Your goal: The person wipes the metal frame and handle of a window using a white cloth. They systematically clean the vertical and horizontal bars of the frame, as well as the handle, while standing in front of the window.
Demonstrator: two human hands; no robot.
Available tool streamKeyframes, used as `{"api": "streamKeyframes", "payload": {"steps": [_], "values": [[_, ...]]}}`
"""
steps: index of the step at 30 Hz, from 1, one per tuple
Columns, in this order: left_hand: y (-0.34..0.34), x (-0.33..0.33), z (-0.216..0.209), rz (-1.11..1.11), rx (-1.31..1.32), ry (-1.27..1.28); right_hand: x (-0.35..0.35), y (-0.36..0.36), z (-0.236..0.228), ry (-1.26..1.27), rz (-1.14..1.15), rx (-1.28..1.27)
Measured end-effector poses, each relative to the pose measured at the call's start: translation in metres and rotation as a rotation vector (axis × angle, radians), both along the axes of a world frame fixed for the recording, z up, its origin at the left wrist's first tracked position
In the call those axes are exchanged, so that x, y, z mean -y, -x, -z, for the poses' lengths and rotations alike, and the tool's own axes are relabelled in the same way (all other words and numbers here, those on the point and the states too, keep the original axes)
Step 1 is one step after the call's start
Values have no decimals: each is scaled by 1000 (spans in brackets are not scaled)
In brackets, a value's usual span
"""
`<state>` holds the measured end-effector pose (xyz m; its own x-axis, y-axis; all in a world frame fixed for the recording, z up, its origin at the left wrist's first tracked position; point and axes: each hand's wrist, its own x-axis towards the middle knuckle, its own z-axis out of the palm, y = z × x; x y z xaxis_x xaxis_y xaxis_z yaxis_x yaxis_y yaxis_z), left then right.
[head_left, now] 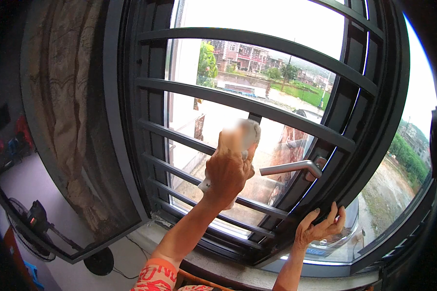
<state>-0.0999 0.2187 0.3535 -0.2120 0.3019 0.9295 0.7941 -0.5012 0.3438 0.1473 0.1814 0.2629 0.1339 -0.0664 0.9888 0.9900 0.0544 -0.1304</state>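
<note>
My left hand (229, 167) is raised to the middle of a barred window, closed around a whitish cloth (251, 135). Part of the cloth bulges above the fingers, and more of it shows below the hand. The hand covers part of a dark horizontal bar (177, 137); whether cloth or fingers wrap that bar I cannot tell. Some of the fingertip area is blurred. Lower right, my right hand (323, 229) has its fingers apart, with the tips against the dark window frame (296, 237). A silver window handle (294, 168) sticks out between the two hands.
A framed screen panel (126, 145) stands swung out at the left, with a patterned curtain (63, 97) seen through it. A black fan (36, 218) is on the floor lower left. The sill (150, 237) runs below the bars. Outside are buildings, greenery and a parked car.
</note>
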Motion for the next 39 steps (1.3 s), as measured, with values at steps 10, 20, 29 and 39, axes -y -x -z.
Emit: {"api": "streamKeyframes", "payload": {"steps": [10, 20, 29, 39], "values": [[-2, -6, -28, -6, -16, -214, -1, 0, 0, -46, 10, -5], [-3, -7, -9, -95, 31, 23, 1, 0, 1, -15, -35, 14], [3, 10, 14, -151, -90, 225, -1, 0, 5, -21, -68, -2], [-5, 5, -30, -259, -342, -377, 2, -1, 7, -29, -44, 25]]}}
